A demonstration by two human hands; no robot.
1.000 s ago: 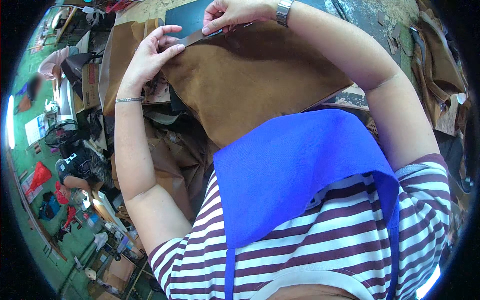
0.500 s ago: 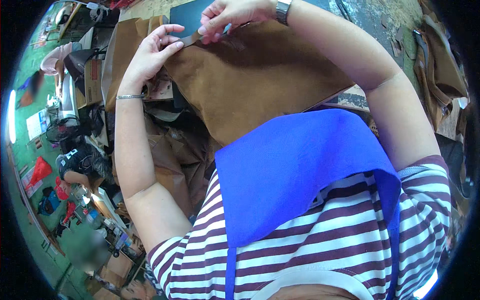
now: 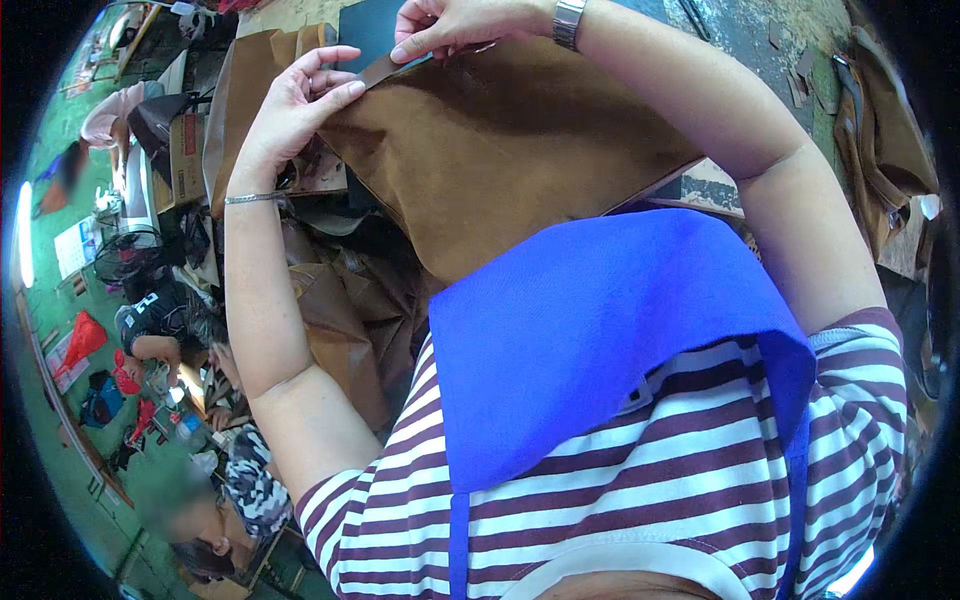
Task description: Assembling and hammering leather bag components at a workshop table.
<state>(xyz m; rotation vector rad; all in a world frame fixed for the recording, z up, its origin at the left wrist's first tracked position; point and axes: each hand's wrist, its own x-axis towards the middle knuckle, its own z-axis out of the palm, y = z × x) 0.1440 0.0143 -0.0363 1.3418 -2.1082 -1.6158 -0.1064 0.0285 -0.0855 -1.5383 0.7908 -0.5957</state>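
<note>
A large brown leather-like piece (image 3: 500, 150) drapes over the worktable and hangs down toward my blue apron (image 3: 600, 330). Along its far left edge runs a narrow brown strip (image 3: 376, 72). My left hand (image 3: 300, 105) pinches the left end of this strip between thumb and forefinger, the other fingers raised. On the strip's other end, the thumb and fingers of my right hand (image 3: 460, 25) press together. A thin light-blue edge shows beside the right thumb, and a small shiny bit glints under that hand; I cannot make out what either is.
A dark blue-green sheet (image 3: 370, 30) lies beyond my hands on the worn tabletop (image 3: 745, 60). More brown pieces hang at the right (image 3: 880, 140) and at the left (image 3: 245, 100). Several people work on the left, one in a camouflage-patterned garment (image 3: 255, 475).
My right hand has shifted slightly left, its fingers lower on the strip. More of the strip shows between my hands. At the lower left a co-worker has come further into view.
</note>
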